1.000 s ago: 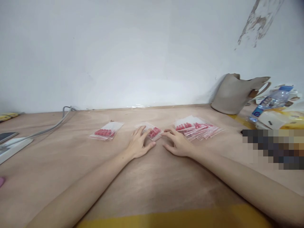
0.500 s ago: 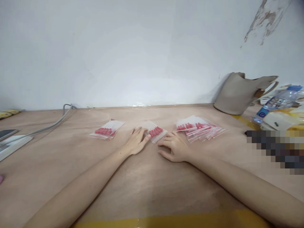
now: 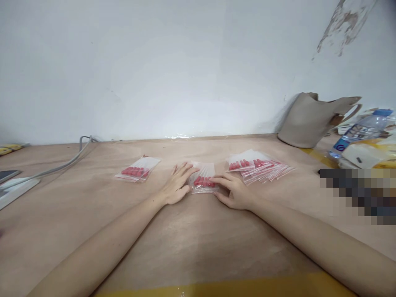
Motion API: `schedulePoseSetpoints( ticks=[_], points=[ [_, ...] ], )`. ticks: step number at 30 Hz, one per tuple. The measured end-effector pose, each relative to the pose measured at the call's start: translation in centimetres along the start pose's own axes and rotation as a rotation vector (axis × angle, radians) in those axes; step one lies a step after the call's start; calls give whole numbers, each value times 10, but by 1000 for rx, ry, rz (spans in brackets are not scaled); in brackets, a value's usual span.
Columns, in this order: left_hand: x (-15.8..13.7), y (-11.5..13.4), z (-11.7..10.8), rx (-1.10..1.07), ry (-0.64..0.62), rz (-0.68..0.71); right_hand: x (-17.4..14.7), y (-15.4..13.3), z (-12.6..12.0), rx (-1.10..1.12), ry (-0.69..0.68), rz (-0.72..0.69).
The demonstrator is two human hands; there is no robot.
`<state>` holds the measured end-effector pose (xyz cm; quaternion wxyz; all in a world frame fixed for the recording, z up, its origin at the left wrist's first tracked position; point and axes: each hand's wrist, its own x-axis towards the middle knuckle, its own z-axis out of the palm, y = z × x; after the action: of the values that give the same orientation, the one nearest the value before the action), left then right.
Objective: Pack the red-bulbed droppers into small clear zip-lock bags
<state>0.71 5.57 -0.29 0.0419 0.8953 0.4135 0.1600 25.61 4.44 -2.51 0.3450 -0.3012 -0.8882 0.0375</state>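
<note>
A small clear zip bag (image 3: 204,170) with several red capsule-like pieces lies flat on the table between my hands. My left hand (image 3: 177,185) rests at its left edge, fingers stretched out and apart. At the bag's right side is my right hand (image 3: 233,192), its fingers loosely bent and spread, the fingertips touching the bag near the red pieces. To the right lies a fanned pile of similar bags (image 3: 260,167), overlapping one another. Another small stack of such bags (image 3: 137,169) is on the left, apart from both hands.
A beige bag (image 3: 309,121) leans by the wall at the back right, near a plastic water bottle (image 3: 360,134). A grey cable (image 3: 64,165) runs along the left, beside a phone (image 3: 9,176) and a white flat object (image 3: 18,192). Yellow tape (image 3: 216,287) edges the table.
The middle bag has turned from a slant to nearly straight and come slightly nearer. My right hand has shifted a little right, its fingers now at the bag's right side.
</note>
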Motion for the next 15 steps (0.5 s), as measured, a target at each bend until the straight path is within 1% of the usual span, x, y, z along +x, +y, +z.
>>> schedulePoseSetpoints(
  ticks=[2,3,5,9,12,15],
  points=[
    [-4,5,1,-42,68,82,-1,1,1,16,19,-14],
    [-6,7,1,-72,82,127,-2,2,2,16,27,-18],
    [-8,10,3,-125,56,179,-1,5,4,18,62,-24],
    [-5,7,6,-137,-4,139,-1,8,8,22,136,-29],
    [-3,3,7,-118,-8,126,1,12,10,2,149,-17],
    [-3,2,7,-110,10,142,3,17,11,-83,159,-14]
  ],
)
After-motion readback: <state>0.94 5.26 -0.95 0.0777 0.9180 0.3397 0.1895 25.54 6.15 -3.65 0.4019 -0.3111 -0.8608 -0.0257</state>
